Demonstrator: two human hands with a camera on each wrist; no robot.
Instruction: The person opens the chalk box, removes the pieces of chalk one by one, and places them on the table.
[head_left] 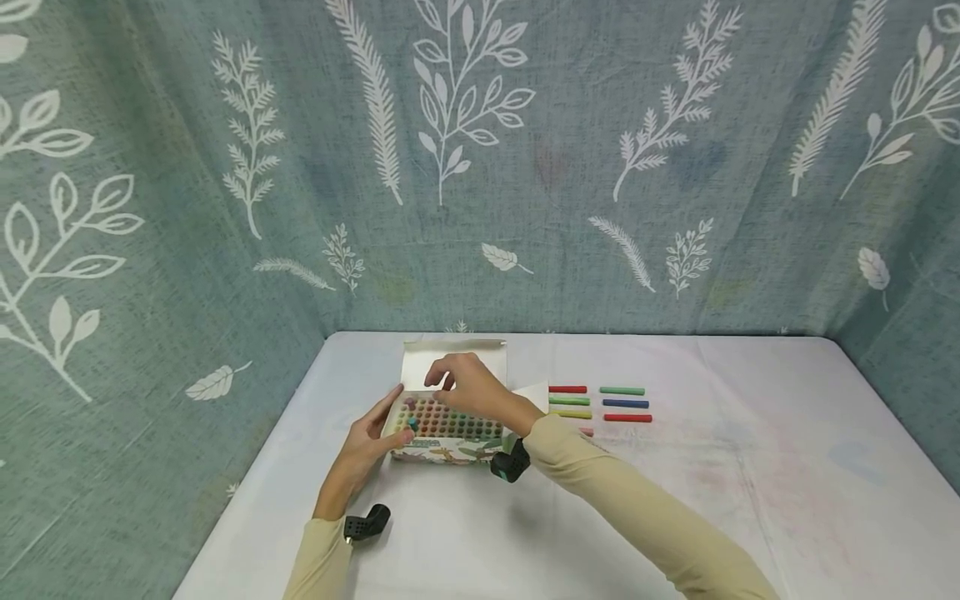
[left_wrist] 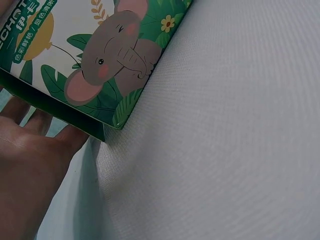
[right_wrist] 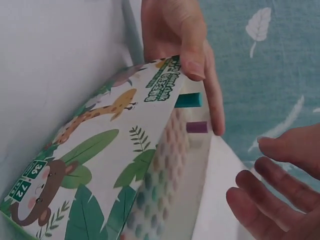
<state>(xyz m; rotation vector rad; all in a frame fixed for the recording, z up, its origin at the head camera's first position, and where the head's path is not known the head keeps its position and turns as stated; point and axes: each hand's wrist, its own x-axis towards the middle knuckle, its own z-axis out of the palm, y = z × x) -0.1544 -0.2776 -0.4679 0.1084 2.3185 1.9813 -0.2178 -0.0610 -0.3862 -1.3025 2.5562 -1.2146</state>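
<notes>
An open chalk box point(head_left: 450, 452), printed with jungle animals and leaves, lies at the left of the table with its lid flap raised at the back. Inside are rows of small round holes. A teal chalk stick point(right_wrist: 191, 100) and a purple chalk stick point(right_wrist: 198, 127) stick up at the left end. My left hand point(head_left: 363, 446) grips that end, thumb on the front edge and fingers at the back. Over the box hovers my right hand point(head_left: 476, 389), fingers loosely bent, holding nothing. An elephant panel point(left_wrist: 117, 55) shows in the left wrist view.
Right of the box, loose chalk sticks lie in two columns, among them a red stick point(head_left: 627, 418), a blue stick point(head_left: 626, 404) and a yellow stick point(head_left: 573, 414). A white side flap point(head_left: 534, 395) sticks out toward them. A patterned curtain point(head_left: 555, 208) hangs behind the table.
</notes>
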